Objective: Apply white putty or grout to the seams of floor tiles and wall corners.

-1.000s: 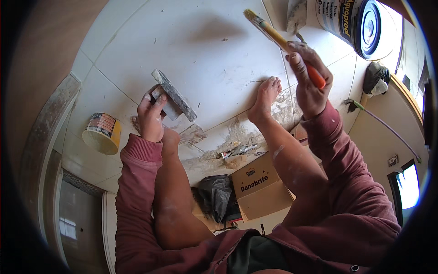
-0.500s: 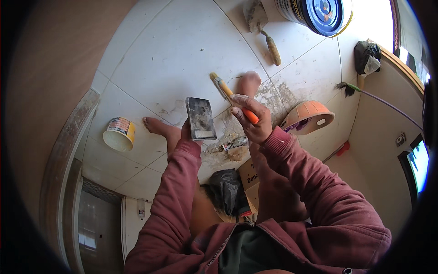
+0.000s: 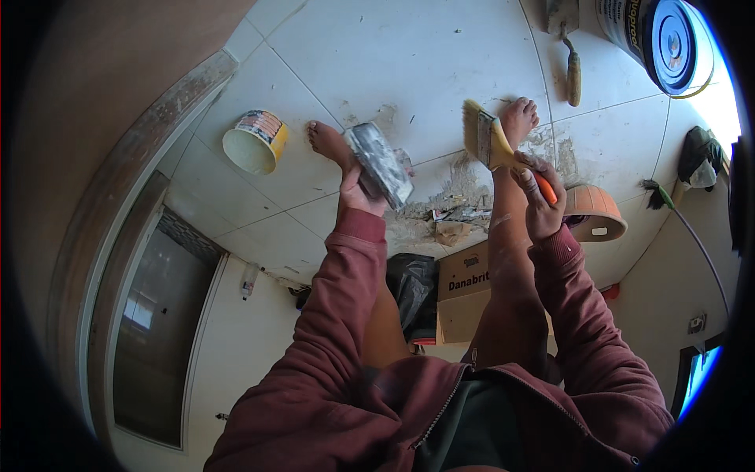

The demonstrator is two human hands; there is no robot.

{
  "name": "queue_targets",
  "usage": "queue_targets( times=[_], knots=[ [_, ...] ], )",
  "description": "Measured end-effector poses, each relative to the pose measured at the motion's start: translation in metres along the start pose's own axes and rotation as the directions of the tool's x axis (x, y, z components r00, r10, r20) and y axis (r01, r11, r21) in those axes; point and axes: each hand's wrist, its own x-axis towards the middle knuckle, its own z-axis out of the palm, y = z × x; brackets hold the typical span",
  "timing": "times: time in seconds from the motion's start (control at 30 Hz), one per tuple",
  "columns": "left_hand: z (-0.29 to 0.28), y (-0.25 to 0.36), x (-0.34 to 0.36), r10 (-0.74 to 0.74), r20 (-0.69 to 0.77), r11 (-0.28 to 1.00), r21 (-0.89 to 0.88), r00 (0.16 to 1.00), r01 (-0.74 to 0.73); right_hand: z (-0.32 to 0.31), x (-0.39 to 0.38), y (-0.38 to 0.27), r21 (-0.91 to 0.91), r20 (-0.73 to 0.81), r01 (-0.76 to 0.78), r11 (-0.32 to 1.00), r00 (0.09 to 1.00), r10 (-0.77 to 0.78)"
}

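Note:
My left hand (image 3: 365, 187) is wrapped round a flat rectangular grey plate (image 3: 379, 164), smeared with white and dark residue; its exact kind is unclear. To the right, the handle of a wide paintbrush (image 3: 503, 145) is gripped in my right hand (image 3: 543, 198). Pale bristles point up and left, and the handle goes from yellow to orange. The plate and the brush are apart, both held above the tiled floor between and over my bare feet. Left of my left foot, a yellow tub (image 3: 255, 143) with a pale inside lies tilted toward me.
A trowel (image 3: 573, 75) lies far right beside a lidded bucket (image 3: 672, 47). An orange bowl-like container (image 3: 595, 211), a broom (image 3: 657, 193) and black bags (image 3: 700, 157) stand at the right. A cardboard box (image 3: 464, 279) and debris (image 3: 454, 224) are between my legs; a door (image 3: 161, 330) is left.
The view has shifted, so the floor things appear farther right. The plate has tilted, its top leaning left. The brush has turned, showing its broad side, and is farther from the plate.

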Motion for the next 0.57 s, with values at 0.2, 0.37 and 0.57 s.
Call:
queue_targets(
  times=[0.2, 0.37, 0.57],
  knots=[
    [-0.189, 0.2, 0.01, 0.451, -0.694, 0.876, 0.465, 0.562, -0.128, 0.026, -0.004, 0.013, 0.183, -0.099, -0.069, 0.981, 0.991, 0.089],
    [-0.166, 0.192, 0.043, 0.621, -0.701, 0.67, 0.707, 0.35, 0.228, 0.031, -0.007, 0.005, 0.182, -0.047, -0.1, 0.978, 0.993, 0.11],
    [-0.095, 0.052, 0.104, 0.715, 0.034, -0.618, 0.5, 0.699, 0.607, 0.08, -0.014, -0.01, -0.276, 0.303, 0.279, 0.92, 0.934, -0.192]
  ],
)
